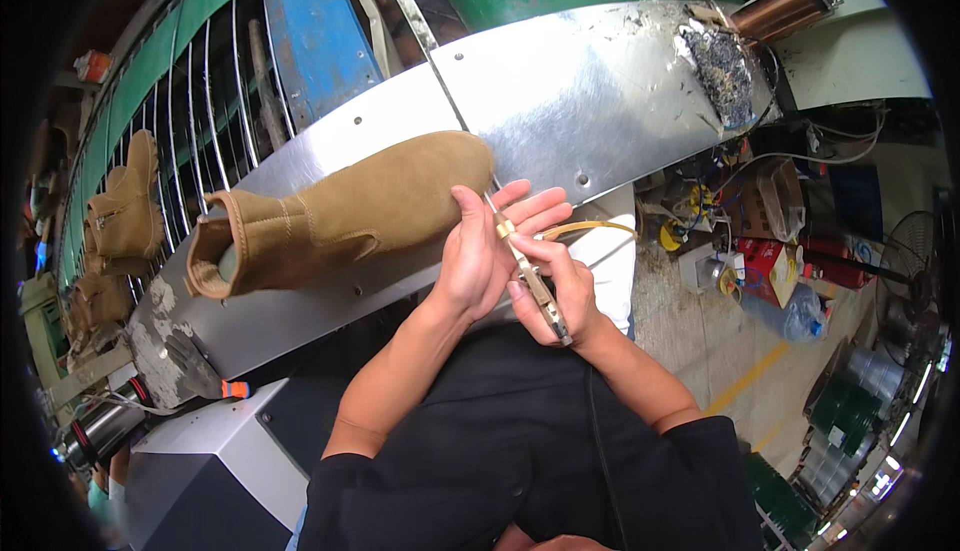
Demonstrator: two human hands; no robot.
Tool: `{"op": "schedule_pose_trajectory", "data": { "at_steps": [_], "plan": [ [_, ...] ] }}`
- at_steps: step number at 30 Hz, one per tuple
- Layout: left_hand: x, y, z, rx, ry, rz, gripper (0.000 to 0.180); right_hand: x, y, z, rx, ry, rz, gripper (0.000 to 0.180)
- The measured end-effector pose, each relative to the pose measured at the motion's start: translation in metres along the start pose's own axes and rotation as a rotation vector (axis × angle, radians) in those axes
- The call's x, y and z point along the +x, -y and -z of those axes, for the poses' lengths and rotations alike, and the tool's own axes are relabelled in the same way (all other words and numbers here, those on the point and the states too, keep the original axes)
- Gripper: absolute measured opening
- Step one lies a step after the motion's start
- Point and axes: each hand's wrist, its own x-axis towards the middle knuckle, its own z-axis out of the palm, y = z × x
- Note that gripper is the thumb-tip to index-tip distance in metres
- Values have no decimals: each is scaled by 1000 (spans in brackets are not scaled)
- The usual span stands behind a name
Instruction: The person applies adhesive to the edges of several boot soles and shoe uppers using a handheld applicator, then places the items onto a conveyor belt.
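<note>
A tan suede ankle boot (385,191) lies on the steel worktop (330,141), its open shaft to the left and its rounded toe to the right. Just off the toe, my left hand (475,261) is turned palm up with the fingers stretched out and the thumb raised. My right hand (568,296) grips a slim metal hand tool (540,296) with a brass-coloured collar and a thin tip, whose exact kind I cannot make out. The tool's tip crosses over my left palm. A thin tan strip (595,225) curls out to the right behind my right fingers.
More tan boots (125,206) stand on a wire rack (205,101) at the left. A small orange-handled tool (235,389) lies at the worktop's near left edge. A copper-coloured cylinder (785,9) sits at the far right, with wiring (700,196) and a plastic bottle (795,313) below it.
</note>
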Motion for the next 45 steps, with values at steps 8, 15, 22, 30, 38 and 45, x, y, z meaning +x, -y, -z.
{"op": "schedule_pose_trajectory", "data": {
  "at_steps": [8, 15, 22, 30, 38, 45],
  "plan": [
    [-105, -113, -3, 1113, 392, -453, 50, 30, -39, 84, 263, -114, -68, 47],
    [-150, -203, 44, 1402, -477, -677, 56, 122, -94, 180, 125, -817, -86, 46],
    [-138, -196, -4, 1933, -265, -511, 16, 122, -108, 178, 299, -674, -122, 48],
    [-59, -193, 0, 1517, -513, -728, 13, 114, -108, 182, 297, -665, -94, 48],
    [243, -221, -99, 1021, -334, -769, 23, 118, -113, 184, 296, -697, -77, 46],
    [273, -157, -108, 1677, 2, -848, 34, 118, -109, 183, 378, -721, -136, 48]
  ]
}}
